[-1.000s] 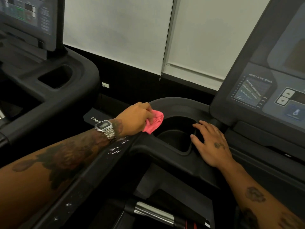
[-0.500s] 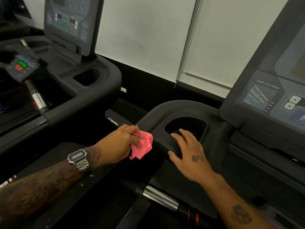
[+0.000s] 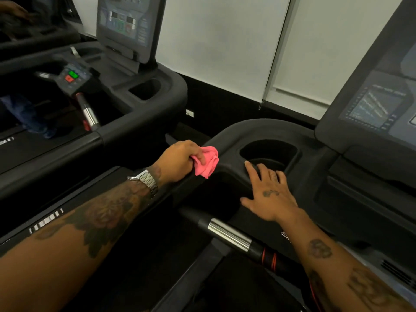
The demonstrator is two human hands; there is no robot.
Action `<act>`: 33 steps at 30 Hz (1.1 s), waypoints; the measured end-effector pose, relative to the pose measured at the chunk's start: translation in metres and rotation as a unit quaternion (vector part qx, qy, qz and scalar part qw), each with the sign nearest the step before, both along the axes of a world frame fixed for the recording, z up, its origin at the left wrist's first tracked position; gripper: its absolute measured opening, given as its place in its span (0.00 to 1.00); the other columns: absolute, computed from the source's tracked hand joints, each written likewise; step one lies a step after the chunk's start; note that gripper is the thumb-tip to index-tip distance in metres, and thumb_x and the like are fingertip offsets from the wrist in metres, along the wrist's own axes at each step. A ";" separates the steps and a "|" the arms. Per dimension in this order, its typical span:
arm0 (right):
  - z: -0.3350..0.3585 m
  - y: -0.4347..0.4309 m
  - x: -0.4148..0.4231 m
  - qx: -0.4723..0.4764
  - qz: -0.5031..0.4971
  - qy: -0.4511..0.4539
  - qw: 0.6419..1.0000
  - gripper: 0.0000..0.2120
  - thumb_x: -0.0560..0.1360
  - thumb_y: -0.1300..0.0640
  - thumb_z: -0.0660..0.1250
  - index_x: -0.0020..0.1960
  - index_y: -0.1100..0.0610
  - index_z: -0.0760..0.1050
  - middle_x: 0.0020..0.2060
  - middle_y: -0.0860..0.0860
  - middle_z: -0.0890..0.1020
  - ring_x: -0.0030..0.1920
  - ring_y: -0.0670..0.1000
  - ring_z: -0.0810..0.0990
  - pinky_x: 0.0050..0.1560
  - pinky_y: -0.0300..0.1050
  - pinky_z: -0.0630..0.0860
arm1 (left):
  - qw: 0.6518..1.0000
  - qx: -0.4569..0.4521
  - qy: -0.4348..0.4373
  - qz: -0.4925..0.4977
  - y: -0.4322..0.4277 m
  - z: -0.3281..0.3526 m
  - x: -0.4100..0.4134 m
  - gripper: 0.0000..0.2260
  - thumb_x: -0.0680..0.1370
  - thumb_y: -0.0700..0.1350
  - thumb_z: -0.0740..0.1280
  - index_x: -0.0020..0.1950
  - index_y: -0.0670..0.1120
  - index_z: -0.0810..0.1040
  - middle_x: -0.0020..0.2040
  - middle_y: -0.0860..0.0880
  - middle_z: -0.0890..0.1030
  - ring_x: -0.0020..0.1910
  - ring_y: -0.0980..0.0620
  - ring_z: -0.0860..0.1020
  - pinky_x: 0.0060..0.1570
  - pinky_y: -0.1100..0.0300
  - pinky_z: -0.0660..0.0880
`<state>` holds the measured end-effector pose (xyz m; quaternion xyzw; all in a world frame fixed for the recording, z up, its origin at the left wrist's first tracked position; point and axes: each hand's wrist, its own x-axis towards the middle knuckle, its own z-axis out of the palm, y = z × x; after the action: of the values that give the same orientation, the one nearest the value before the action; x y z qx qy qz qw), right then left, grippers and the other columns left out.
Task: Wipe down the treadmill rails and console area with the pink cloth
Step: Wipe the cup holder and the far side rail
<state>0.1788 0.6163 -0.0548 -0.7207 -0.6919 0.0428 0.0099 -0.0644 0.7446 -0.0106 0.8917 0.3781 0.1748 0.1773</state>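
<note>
- Landmark: cup holder (image 3: pixel 269 154), the dark recess in the near treadmill's console shelf; all places given from it.
- Far left of the cup holder: neighbouring treadmill (image 3: pixel 135 113) with its own display and a green/red button pad; not the one being wiped, as far as I can judge.
- Left hand (image 3: pixel 180 161), left of the cup holder, is closed around the pink cloth (image 3: pixel 208 162), bunched up; the cloth pokes out on the hand's cup-holder side and touches the rail's top edge.
- Side rail (image 3: pixel 108 221) runs from the cup holder's left rim down and left toward the camera, under the left forearm. Long axis is diagonal, so I judge the next stroke goes along it, either back toward the body or on round the curved corner toward the cup holder.
- Left hand is the nearer one to unwiped rail; cloth is already in it, no handover needed.
- Right hand (image 3: pixel 267 194), just below the cup holder, lies flat and empty, fingers spread, fingertips at the near rim; looks like bracing.
- Console screen (image 3: pixel 378 109), right of the cup holder, is cut off by the frame edge, and its text is too blurred to read.
- Hidden: rail surface under the left forearm and cloth; whether it is wet or clean cannot be told.
- Chrome grip bar (image 3: pixel 228 236) sits below the cup holder, untouched.
</note>
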 end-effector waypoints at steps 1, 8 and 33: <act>0.000 -0.001 0.000 0.001 0.000 0.000 1.000 0.47 0.74 0.36 0.62 0.79 0.49 0.35 0.77 0.58 0.52 0.76 0.60 0.55 0.76 0.58 0.46 | 1.000 -0.004 0.001 -0.002 -0.008 -0.001 -0.012 0.16 0.67 0.36 0.60 0.42 0.50 0.84 0.54 0.50 0.82 0.56 0.51 0.77 0.57 0.62 0.69; 0.004 -0.001 -0.002 -0.023 0.000 0.001 1.000 0.49 0.73 0.35 0.62 0.78 0.48 0.33 0.78 0.60 0.50 0.76 0.61 0.54 0.75 0.60 0.46 | 0.995 0.017 0.090 0.049 -0.061 0.000 -0.086 0.11 0.72 0.40 0.64 0.49 0.55 0.73 0.55 0.57 0.79 0.49 0.52 0.79 0.45 0.61 0.71; 0.004 0.001 -0.004 -0.029 0.009 -0.011 0.999 0.52 0.70 0.31 0.60 0.77 0.46 0.30 0.77 0.61 0.49 0.75 0.62 0.54 0.74 0.61 0.46 | 0.957 0.042 0.222 0.184 -0.073 -0.038 -0.044 0.35 0.73 0.71 0.40 0.75 0.56 0.55 0.77 0.46 0.58 0.71 0.32 0.64 0.63 0.35 0.68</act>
<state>0.1749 0.6173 -0.0508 -0.7147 -0.6970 0.0551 -0.0188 -0.1081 0.6711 -0.0484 0.8299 0.5575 0.0172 0.0164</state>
